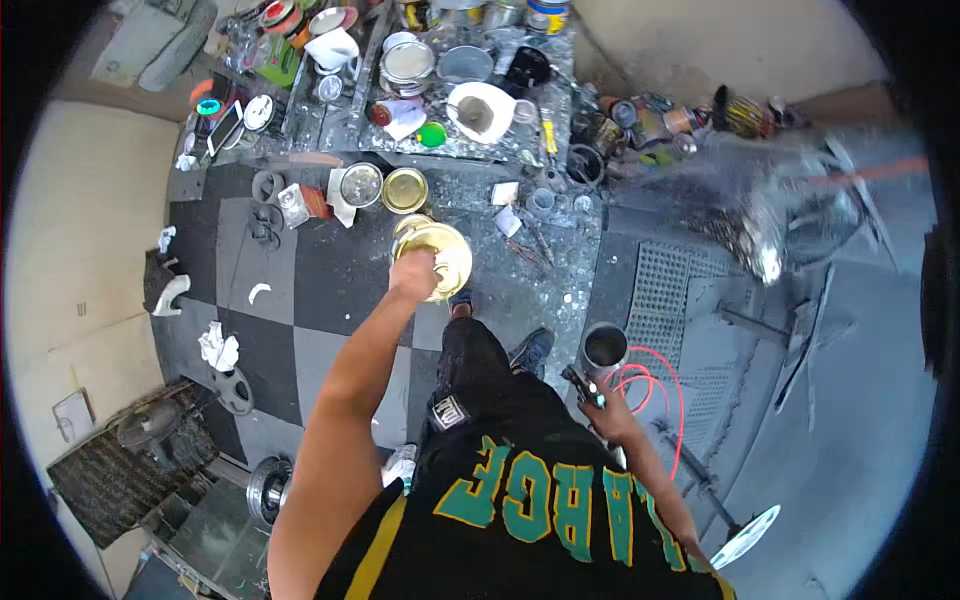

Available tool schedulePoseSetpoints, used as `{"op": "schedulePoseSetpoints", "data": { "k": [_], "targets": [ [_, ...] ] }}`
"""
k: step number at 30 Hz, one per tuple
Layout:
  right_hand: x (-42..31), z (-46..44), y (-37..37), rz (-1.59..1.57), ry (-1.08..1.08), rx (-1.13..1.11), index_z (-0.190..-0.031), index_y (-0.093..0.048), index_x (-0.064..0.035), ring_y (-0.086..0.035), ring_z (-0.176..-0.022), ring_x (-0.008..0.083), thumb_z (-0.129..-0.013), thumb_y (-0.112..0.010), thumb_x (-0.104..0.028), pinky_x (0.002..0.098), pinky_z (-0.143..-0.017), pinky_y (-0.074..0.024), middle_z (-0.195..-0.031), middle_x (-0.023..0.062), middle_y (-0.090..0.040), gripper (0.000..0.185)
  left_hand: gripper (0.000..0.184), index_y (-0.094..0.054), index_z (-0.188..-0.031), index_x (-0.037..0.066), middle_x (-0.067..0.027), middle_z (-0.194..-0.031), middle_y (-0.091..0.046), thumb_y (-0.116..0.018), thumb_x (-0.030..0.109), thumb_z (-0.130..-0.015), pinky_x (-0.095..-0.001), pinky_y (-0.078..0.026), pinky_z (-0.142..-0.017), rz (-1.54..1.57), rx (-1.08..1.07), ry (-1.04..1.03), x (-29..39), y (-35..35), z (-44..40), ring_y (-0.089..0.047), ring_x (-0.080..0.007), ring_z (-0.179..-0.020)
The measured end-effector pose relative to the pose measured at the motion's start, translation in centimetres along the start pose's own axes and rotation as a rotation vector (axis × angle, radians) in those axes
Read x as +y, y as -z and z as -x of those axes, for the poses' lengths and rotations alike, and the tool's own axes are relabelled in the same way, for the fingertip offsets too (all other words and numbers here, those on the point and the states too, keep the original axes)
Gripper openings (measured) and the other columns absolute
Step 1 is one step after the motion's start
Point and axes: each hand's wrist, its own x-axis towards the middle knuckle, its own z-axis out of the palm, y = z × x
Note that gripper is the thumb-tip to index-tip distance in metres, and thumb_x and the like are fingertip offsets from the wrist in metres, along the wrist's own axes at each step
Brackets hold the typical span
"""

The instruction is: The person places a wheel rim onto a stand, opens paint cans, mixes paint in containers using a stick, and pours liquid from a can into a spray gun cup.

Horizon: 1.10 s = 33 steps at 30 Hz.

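Observation:
My left hand (415, 272) is closed at the near rim of a shiny gold paint tin (452, 258), above the checkered floor and close to my left shoe. Its fingertips are partly hidden against the tin. Another gold round edge (412, 222) shows just behind it. My right hand (608, 412) grips a spray gun (578, 385) low at my right side. The gun carries a round grey cup (604, 347) with a dark inside. A red hose (672, 375) loops beside that hand.
Ahead stands a paint-spattered bench (500, 165) crowded with tins, tubs and a white bowl (480, 112). Two round tins (404, 190) sit at its near edge. To the right are a perforated metal panel (655, 300) and plastic-wrapped items (760, 230). A wheel (268, 490) lies lower left.

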Motion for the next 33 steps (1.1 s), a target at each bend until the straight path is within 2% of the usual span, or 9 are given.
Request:
{"op": "schedulePoseSetpoints", "data": {
  "k": [1, 5, 13, 14, 17, 20, 29, 32, 33],
  "targets": [
    [1.3, -0.1, 0.3, 0.038, 0.136, -0.040, -0.144, -0.051, -0.0059, -0.062, -0.121, 0.0414, -0.091, -0.070, -0.023, 0.0455, -0.098, -0.0502, -0.126, 0.0286, -0.065, 0.059, 0.035, -0.069, -0.110, 0.010, -0.0175, -0.105, -0.073, -0.079, 0.028, -0.082, -0.0485, -0.057, -0.086, 0.023, 0.025, -0.028, 2.9, 2.2, 3.0, -0.071, -0.0368, -0.101],
    [2.9, -0.2, 0.7, 0.222, 0.236, -0.076, -0.144, -0.050, -0.0035, -0.060, -0.123, 0.0430, -0.091, -0.068, -0.029, 0.0473, -0.104, -0.0476, -0.132, 0.0266, -0.062, 0.062, 0.029, -0.062, -0.092, 0.009, -0.0155, -0.084, -0.068, -0.079, 0.028, -0.079, -0.0511, -0.053, -0.073, 0.027, 0.277, -0.304, 12.0, 7.1, 12.8, -0.068, -0.0386, -0.084],
    [-2.9, 4.7, 5.0, 0.054, 0.310, -0.138, -0.142, -0.053, -0.0043, -0.054, -0.131, 0.0412, -0.093, -0.066, -0.033, 0.0454, -0.109, -0.0438, -0.136, 0.0246, -0.061, 0.058, 0.030, -0.059, -0.077, 0.005, -0.0094, -0.072, -0.057, -0.087, 0.011, -0.071, -0.0406, -0.048, -0.059, 0.181, 0.833, -0.751, 24.8, 10.5, 23.5, -0.059, -0.0296, -0.065],
    [-3.8, 5.7, 5.8, 0.070, 0.272, -0.152, -0.144, -0.053, -0.0055, -0.068, -0.111, 0.0374, -0.093, -0.067, -0.033, 0.0436, -0.097, -0.0520, -0.129, 0.0250, -0.065, 0.059, 0.029, -0.060, -0.076, 0.006, -0.0077, -0.073, -0.058, -0.087, 0.012, -0.070, -0.0405, -0.046, -0.060, 0.161, 0.863, -0.820, 25.5, 10.8, 24.0, -0.060, -0.0293, -0.066],
    [-6.9, 9.0, 8.2, 0.006, 0.153, -0.233, -0.145, -0.052, -0.0064, -0.073, -0.080, 0.0280, -0.093, -0.069, -0.033, 0.0388, -0.077, -0.0582, -0.121, 0.0223, -0.068, 0.061, 0.023, -0.061, -0.076, 0.012, -0.0045, -0.071, -0.054, -0.083, 0.012, -0.071, -0.0416, -0.046, -0.061, 0.115, 0.986, -0.994, 28.0, 11.7, 25.3, -0.060, -0.0271, -0.068],
    [-7.2, 10.6, 9.2, -0.111, 0.263, -0.227, -0.149, -0.047, -0.0030, -0.065, -0.063, 0.0152, -0.092, -0.074, -0.035, 0.0321, -0.057, -0.0531, -0.093, 0.0122, -0.071, 0.071, 0.022, -0.063, -0.076, 0.013, -0.0023, -0.073, -0.054, -0.082, 0.008, -0.066, -0.0402, -0.044, -0.062, 0.080, 1.053, -1.102, 29.3, 11.9, 25.6, -0.060, -0.0246, -0.071],
    [-7.1, 12.5, 10.1, -0.221, 0.330, -0.192, -0.147, -0.048, 0.0020, -0.063, -0.063, 0.0139, -0.092, -0.076, -0.033, 0.0290, -0.059, -0.0537, -0.095, 0.0092, -0.070, 0.071, 0.019, -0.068, -0.078, 0.009, -0.0049, -0.090, -0.070, -0.079, 0.002, -0.064, -0.0378, -0.050, -0.070, 0.108, 1.171, -1.266, 31.4, 14.0, 26.5, -0.067, -0.0271, -0.082],
    [-7.7, 12.9, 10.8, -0.241, 0.345, -0.246, -0.146, -0.049, 0.0021, -0.069, -0.069, 0.0185, -0.093, -0.073, -0.034, 0.0317, -0.065, -0.0572, -0.119, 0.0189, -0.067, 0.069, 0.023, -0.074, -0.083, 0.008, -0.0063, -0.092, -0.072, -0.079, 0.002, -0.061, -0.0382, -0.052, -0.073, 0.126, 1.195, -1.285, 32.2, 15.1, 27.5, -0.069, -0.0288, -0.085],
    [-7.8, 12.9, 10.9, -0.230, 0.365, -0.231, -0.146, -0.049, 0.0011, -0.068, -0.068, 0.0180, -0.093, -0.073, -0.034, 0.0318, -0.065, -0.0568, -0.116, 0.0179, -0.068, 0.068, 0.024, -0.075, -0.084, 0.007, -0.0064, -0.093, -0.072, -0.079, 0.002, -0.061, -0.0383, -0.052, -0.074, 0.133, 1.204, -1.289, 32.3, 15.2, 27.6, -0.069, -0.0290, -0.086]
  ]
}}
